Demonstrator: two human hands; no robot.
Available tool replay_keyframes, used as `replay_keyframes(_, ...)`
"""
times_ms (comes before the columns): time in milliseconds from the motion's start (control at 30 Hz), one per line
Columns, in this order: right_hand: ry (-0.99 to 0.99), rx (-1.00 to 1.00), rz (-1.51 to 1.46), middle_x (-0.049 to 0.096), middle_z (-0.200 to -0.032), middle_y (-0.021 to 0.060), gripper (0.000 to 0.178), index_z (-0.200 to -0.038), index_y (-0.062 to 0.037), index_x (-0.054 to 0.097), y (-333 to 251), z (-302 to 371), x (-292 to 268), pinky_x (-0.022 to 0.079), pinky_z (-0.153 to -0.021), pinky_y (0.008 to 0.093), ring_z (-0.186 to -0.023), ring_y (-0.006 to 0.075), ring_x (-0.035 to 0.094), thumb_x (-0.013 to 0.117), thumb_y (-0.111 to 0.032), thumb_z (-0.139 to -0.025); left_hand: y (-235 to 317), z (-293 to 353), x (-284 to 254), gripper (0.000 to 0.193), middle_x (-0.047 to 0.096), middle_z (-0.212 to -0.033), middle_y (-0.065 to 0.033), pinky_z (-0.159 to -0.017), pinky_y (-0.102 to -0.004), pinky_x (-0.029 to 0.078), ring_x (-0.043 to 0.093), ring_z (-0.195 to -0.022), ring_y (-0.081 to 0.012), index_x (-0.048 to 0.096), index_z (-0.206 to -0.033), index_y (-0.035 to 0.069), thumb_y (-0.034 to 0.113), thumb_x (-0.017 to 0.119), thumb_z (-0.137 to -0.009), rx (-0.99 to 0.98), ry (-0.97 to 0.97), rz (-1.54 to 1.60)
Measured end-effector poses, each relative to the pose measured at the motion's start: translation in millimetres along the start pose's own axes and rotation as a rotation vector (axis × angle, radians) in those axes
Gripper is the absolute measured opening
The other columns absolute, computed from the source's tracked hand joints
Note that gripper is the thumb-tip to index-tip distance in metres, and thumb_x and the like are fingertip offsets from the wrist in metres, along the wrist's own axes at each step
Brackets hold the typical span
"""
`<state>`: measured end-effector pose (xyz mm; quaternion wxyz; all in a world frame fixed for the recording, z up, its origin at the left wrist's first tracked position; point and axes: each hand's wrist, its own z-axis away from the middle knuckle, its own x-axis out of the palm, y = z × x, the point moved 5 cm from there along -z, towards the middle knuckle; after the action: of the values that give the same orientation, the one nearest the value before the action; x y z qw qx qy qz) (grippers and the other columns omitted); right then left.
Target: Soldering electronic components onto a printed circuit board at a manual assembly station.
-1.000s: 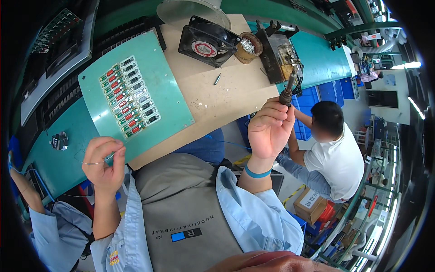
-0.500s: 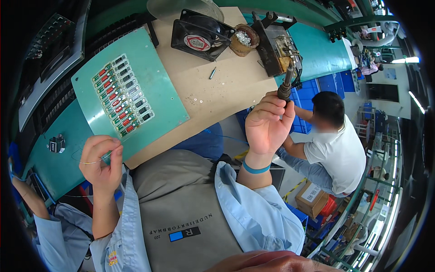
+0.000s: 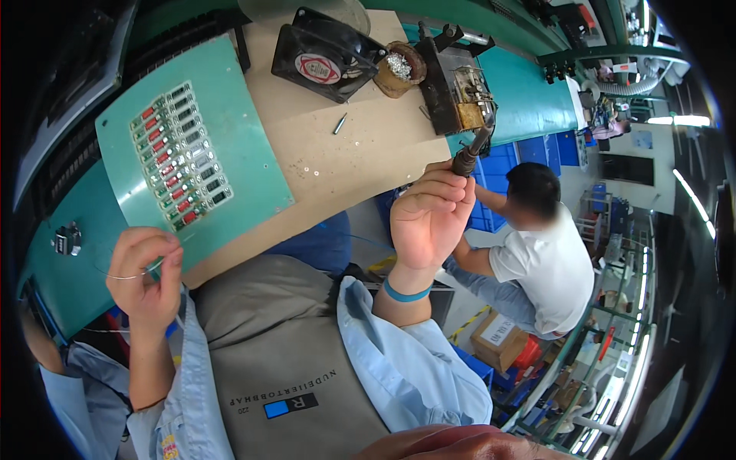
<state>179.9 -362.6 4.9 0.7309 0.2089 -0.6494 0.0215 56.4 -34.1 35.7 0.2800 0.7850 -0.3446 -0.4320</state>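
Both hands busy at the worktop

Head view: right hand is curled tight round a soldering iron, held just off the worktop's right edge below the metal stand. Left hand pinches a thin solder wire between fingertips, just below the green board. Fan sits above that board's right side.

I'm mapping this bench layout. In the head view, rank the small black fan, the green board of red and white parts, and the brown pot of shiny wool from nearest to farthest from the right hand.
1. Brown pot, just up and left of the right hand, beside the fixture.
2. Black fan, farther left at the bench's back.
3. Green board, farthest, across the bench, nearer the left hand.
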Motion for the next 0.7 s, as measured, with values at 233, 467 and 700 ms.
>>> replay_keyframes(233, 0.033, -0.060, -0.023, 0.075, -0.100, 0.0092, 0.027, -0.119, 0.0020, 0.064, 6.2, -3.6, 9.0, 0.063, -0.075, 0.0252, -0.084, 0.0156, 0.074, 0.066, -0.014, -0.097, 0.8, 1.0, 10.6, 0.018, 0.068, -0.093, -0.0105, -0.071, -0.0308, 0.050, 0.061, -0.078, -0.0217, 0.069, -0.092, 0.002, -0.008, 0.070, -0.077, 0.003, -0.035, 0.018)
replay_keyframes(467, 0.050, -0.113, -0.113, 0.076, -0.103, 0.0109, 0.023, -0.116, 0.0025, 0.067, 14.1, -9.4, 19.9, 0.064, -0.082, 0.0279, -0.091, 0.0186, 0.075, 0.066, -0.008, -0.096, -1.0, 6.5, 17.6, 0.018, 0.068, -0.095, -0.0109, -0.072, -0.0311, 0.050, 0.061, -0.079, -0.0221, 0.069, -0.093, 0.002, -0.007, 0.070, -0.077, 0.004, -0.067, 0.060)
replay_keyframes(700, 0.058, -0.126, -0.153, 0.075, -0.105, 0.0115, 0.022, -0.115, 0.0028, 0.067, 18.6, -10.0, 24.8, 0.064, -0.084, 0.0289, -0.094, 0.0199, 0.075, 0.067, -0.007, -0.095, -1.9, 7.7, 21.1, 0.018, 0.068, -0.096, -0.0110, -0.072, -0.0315, 0.050, 0.061, -0.079, -0.0220, 0.069, -0.094, 0.002, -0.006, 0.071, -0.079, -0.005, -0.082, 0.066)
